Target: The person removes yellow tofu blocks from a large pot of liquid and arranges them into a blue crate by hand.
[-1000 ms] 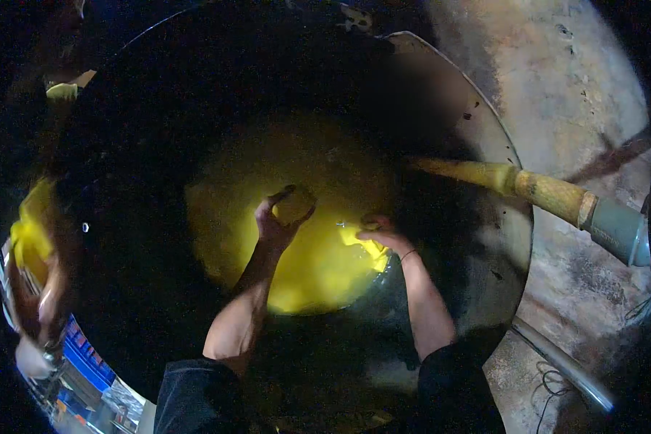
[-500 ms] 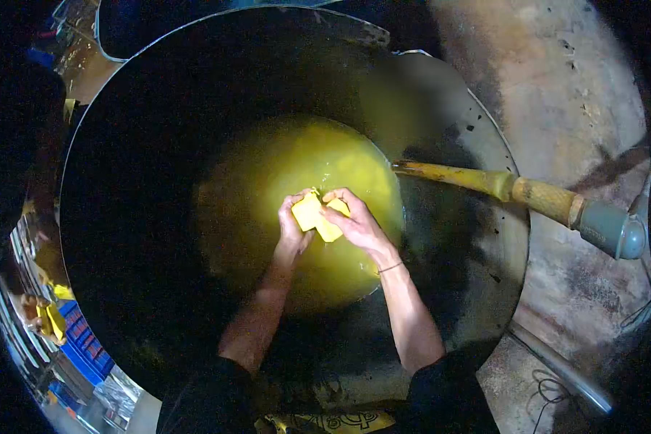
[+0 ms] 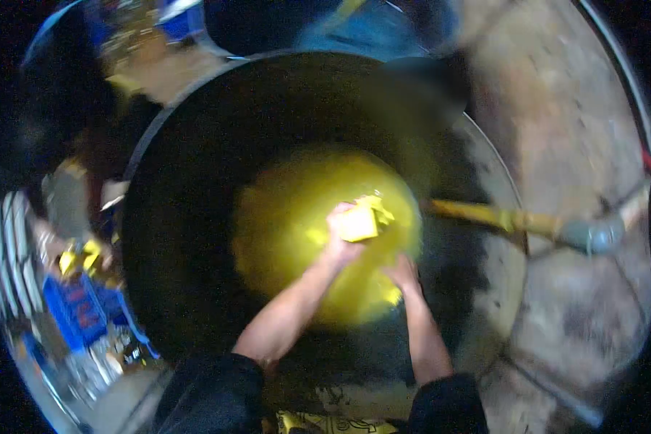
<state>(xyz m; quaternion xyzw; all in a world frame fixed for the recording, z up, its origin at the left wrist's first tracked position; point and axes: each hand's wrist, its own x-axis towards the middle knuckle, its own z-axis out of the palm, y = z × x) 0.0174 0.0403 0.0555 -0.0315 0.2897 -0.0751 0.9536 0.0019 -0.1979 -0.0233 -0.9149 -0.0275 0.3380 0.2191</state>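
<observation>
My left hand (image 3: 343, 244) is closed on a bright yellow block (image 3: 359, 225), just above cloudy yellow liquid (image 3: 289, 195). Ragged yellow pieces (image 3: 382, 208) show right beside the block; whether they are joined to it I cannot tell. Lower and to the right, my right hand (image 3: 403, 276) reaches down at the liquid, blurred, its fingertips mostly hidden. Close under it is a small yellow piece (image 3: 393, 295). All this is inside a large, dark round vat (image 3: 173, 217).
A long-handled tool (image 3: 484, 215) with a grey end leans across the vat's right rim. Stained concrete floor (image 3: 579, 289) lies to the right. At left, another person's hands (image 3: 101, 257) hold yellow pieces over a blue crate (image 3: 79, 311).
Both hands held yellow blocks together before. Now they are apart: the left keeps a block, while the right has dropped lower toward the liquid, its block out of sight. The view has shifted.
</observation>
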